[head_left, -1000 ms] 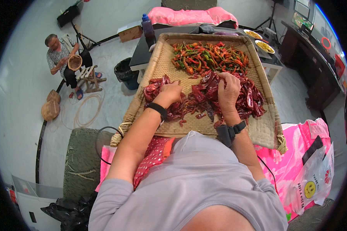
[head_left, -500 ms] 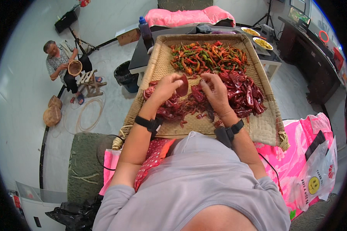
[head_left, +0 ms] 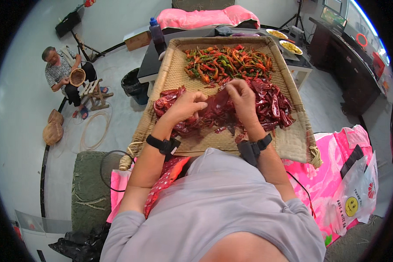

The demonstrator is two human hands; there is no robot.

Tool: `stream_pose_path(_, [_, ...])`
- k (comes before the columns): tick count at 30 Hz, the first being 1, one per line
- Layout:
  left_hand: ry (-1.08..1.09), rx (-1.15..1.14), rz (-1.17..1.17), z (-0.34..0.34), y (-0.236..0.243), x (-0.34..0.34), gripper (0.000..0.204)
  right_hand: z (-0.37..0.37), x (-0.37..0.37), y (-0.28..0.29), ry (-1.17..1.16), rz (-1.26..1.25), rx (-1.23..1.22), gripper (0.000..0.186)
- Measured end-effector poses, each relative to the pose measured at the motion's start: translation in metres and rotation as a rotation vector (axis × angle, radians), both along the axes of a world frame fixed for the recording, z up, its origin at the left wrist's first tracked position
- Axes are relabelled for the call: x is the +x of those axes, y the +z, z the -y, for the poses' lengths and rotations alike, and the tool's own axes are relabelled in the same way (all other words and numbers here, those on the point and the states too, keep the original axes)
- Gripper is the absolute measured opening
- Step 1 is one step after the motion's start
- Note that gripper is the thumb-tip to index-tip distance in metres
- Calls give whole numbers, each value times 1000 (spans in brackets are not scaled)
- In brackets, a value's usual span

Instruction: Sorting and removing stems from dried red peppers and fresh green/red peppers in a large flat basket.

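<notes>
Chilli [head_left: 218, 105], dried and dark red, is pinched between left hand [head_left: 188, 106] and right hand [head_left: 242, 97]; both are closed on it above the woven tray [head_left: 170, 78].

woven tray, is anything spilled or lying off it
Nothing stands out. The dried red chilies and the fresh red and green ones all lie on the woven tray; both hands hold one dried chili over the pile.
</notes>
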State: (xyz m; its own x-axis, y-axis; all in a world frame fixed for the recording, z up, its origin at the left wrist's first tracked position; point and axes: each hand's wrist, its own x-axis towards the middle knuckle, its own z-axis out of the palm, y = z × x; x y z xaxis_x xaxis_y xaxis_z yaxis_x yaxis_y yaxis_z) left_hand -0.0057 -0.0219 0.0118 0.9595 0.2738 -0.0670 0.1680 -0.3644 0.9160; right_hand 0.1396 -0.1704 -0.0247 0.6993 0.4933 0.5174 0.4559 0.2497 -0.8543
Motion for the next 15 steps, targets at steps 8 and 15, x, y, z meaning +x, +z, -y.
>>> stream_pose_path(8, [48, 104, 34, 9, 4, 4, 14, 30, 41, 1, -632, 17, 274, 16])
stream_pose_path(15, [346, -109, 300, -1, 10, 12, 16, 27, 33, 6, -660, 362, 119, 17])
